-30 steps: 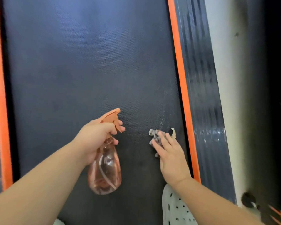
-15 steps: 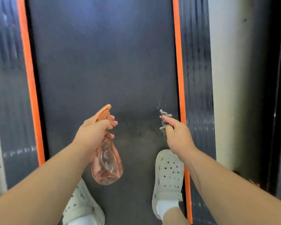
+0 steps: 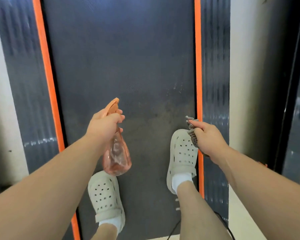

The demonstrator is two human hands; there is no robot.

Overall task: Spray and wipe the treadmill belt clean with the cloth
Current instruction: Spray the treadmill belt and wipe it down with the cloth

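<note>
Progress: we are judging only the damp patch (image 3: 171,104) at centre right sprayed, most of the belt (image 3: 121,58) awaiting wiping | our left hand (image 3: 103,124) is gripping the spray bottle (image 3: 117,153), lower centre | our right hand (image 3: 209,138) is clutching the bunched cloth (image 3: 191,125) above the belt's right edge.

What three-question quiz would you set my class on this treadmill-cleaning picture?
1. True or false: the left hand grips the spray bottle.
2. The cloth in the right hand is: A) spread flat on the treadmill belt; B) bunched up in that hand; C) draped over the bottle.
3. What colour are the strips edging the belt?
Key: 1 true; 2 B; 3 orange.
</note>
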